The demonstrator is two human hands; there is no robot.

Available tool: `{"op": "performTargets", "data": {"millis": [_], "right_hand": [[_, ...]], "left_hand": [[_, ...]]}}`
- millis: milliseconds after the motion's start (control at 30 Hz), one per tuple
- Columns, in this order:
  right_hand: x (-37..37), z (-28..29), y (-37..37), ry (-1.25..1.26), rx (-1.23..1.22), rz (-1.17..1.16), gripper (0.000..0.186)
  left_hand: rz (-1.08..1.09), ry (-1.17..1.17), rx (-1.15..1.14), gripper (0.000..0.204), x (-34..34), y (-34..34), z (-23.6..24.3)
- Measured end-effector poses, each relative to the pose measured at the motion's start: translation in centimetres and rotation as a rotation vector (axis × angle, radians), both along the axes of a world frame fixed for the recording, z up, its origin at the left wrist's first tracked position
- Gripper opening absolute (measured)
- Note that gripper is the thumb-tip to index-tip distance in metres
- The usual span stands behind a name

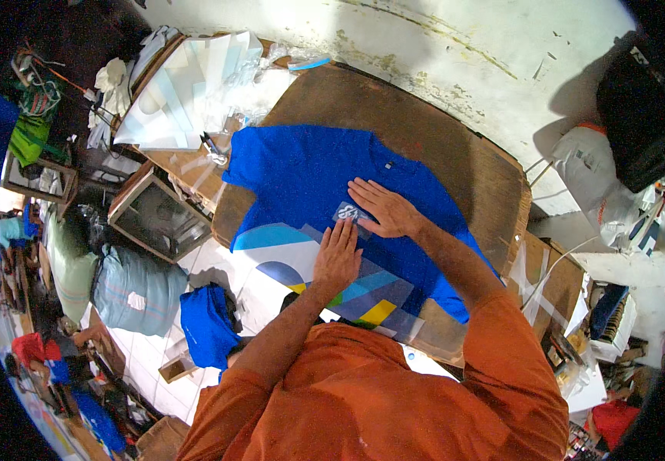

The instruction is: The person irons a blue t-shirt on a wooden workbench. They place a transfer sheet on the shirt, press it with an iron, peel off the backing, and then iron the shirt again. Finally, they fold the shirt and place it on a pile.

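Observation:
A blue T-shirt (301, 169) lies spread on a brown wooden board, its collar toward the far side. On its chest sits a small clear transfer film (345, 211) with a white design. My left hand (338, 257) rests flat with its fingertips at the film's lower edge. My right hand (384, 209) presses flat on the shirt beside the film, fingers stretched out, thumb close to it. Printed film sheets (294, 250) in blue, white and yellow lie over the lower part of the shirt, partly under my left forearm.
The wooden board (317, 96) reaches toward a stained white wall (440, 46). Clear and white sheets (194, 92) pile up at the far left. A glass-topped wooden frame (159, 215), stuffed sacks (136, 292) and blue cloth (208, 326) are on the left. Cluttered boxes (613, 323) stand at the right.

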State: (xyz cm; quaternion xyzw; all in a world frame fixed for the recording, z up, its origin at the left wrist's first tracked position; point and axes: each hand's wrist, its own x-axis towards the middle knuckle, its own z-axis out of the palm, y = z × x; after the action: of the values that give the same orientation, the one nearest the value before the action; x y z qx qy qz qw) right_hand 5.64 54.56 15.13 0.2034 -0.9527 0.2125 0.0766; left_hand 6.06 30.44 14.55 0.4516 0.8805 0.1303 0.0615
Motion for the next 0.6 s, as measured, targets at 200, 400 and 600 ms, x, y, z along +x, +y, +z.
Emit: {"op": "performTargets", "data": {"millis": [200, 400, 600], "right_hand": [[6.3, -0.1, -7.6, 0.157, -0.163, -0.741, 0.045], [8.6, -0.6, -16.6, 0.044, -0.140, -1.044, 0.046], [7.2, -1.0, -18.8, 0.040, -0.037, -1.187, 0.053]], "left_hand": [[-0.077, 0.024, 0.099, 0.048, -2.3, 0.0, 1.0], [-0.173, -0.077, 0.083, 0.039, -6.3, 0.2, 0.2], [-0.344, -0.059, 0.296, 0.033, -11.2, -1.4, -1.0]]}}
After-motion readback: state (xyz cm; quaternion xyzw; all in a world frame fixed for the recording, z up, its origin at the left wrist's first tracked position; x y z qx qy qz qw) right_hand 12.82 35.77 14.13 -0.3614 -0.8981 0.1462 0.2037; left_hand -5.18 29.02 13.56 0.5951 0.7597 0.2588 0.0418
